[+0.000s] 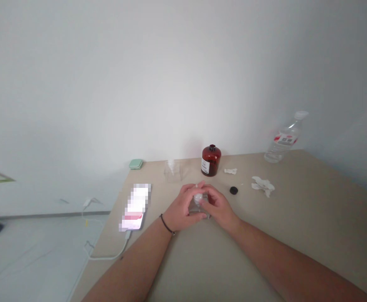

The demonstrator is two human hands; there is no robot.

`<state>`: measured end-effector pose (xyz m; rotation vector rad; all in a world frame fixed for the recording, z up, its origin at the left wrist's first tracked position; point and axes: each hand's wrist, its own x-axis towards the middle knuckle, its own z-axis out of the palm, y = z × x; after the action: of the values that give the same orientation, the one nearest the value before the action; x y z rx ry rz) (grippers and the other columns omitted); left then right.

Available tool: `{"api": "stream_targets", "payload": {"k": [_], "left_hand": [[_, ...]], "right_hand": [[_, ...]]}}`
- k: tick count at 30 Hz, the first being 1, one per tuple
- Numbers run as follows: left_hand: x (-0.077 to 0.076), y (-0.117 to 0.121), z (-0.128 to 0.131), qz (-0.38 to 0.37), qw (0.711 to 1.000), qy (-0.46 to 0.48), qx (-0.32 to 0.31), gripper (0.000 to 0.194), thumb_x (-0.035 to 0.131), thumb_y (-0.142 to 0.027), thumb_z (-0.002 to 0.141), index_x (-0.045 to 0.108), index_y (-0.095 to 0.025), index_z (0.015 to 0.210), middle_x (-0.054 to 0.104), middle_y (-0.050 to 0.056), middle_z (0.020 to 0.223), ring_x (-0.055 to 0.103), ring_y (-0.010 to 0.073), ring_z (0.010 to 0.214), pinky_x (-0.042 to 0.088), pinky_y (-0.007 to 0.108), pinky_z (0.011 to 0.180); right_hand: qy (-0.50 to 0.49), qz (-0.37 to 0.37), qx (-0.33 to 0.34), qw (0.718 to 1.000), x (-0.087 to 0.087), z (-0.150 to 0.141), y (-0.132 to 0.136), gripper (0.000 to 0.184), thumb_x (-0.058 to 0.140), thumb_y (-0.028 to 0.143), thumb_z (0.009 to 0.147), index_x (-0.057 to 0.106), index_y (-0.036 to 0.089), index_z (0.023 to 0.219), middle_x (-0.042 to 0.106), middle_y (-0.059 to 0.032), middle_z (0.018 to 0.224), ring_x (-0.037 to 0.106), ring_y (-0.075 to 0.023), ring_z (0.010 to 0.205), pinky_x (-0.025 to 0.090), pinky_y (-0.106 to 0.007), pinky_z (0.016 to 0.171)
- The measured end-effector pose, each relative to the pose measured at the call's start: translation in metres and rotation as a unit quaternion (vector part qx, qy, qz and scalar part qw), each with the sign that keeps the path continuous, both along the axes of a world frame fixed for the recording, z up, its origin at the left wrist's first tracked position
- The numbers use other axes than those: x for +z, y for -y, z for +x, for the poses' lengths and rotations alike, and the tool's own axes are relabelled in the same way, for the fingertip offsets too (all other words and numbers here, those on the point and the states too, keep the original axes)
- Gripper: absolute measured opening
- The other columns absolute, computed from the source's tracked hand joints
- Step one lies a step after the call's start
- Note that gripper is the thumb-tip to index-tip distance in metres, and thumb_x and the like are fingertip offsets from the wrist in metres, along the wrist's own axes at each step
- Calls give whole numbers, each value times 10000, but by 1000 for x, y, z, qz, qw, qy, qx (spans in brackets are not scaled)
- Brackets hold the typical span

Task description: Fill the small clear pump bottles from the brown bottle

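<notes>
Both hands meet over a small clear glass bottle [199,208] standing on the beige tabletop [249,226]. My left hand [180,208] wraps its left side, and my right hand [218,205] holds its right side and upper end. A white cap or neck [197,198] shows at the top, partly hidden by my fingers. A tiny white bit [196,185] shows at my left fingertips, too small to identify. A dark band circles my left wrist.
Behind my hands stand a brown glass bottle [211,161] and a clear box [172,170]. A black cap [233,190] and crumpled tissue [263,186] lie to the right. A censored phone [135,207] on a white cable lies left, near the table edge. A plastic water bottle [284,138] stands at the far corner.
</notes>
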<state>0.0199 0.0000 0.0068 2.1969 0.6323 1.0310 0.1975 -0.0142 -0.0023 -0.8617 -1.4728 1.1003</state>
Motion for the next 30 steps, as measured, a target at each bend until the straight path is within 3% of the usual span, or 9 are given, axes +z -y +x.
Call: {"api": "stream_targets", "payload": {"k": [4,10,17,24,30], "left_hand": [[0,0,0,4,1000,1,2,646,760,-359,823,474,-247,1391,452,147,1518,435,327,1352,367,544,1140],[-2,0,0,2,1000,-4,3,659,766,-386,820,476,-252,1397,450,144,1512,418,336,1369,345,555,1154],[-2,-1,0,-1,1000,0,-2,654,762,-378,825,472,-244,1396,447,157,1514,419,336,1369,332,567,1154],[-2,0,-1,-3,1000,-5,1,620,745,-390,842,485,-255,1388,449,142,1518,418,330,1357,341,561,1150],[-5,-2,-1,4,1000,3,0,627,751,-411,837,493,-261,1388,458,142,1511,419,326,1355,362,552,1140]], "right_hand": [[-8,-17,2,1000,-2,0,-1,401,742,549,788,643,248,1034,675,-50,1049,632,-236,960,510,-402,866],[-21,-1,14,1000,3,4,-1,340,692,546,829,725,259,1008,684,-70,1172,618,-272,1139,459,-436,1006],[-40,-43,12,998,2,1,1,393,757,556,766,648,242,975,696,-52,1059,644,-238,984,510,-416,901],[-17,-28,25,999,2,3,-3,381,731,579,780,715,252,976,704,-64,1121,633,-267,1097,472,-437,975],[-54,-51,21,997,-3,2,-2,384,774,559,742,624,243,899,693,-31,994,644,-223,932,504,-395,867]]}}
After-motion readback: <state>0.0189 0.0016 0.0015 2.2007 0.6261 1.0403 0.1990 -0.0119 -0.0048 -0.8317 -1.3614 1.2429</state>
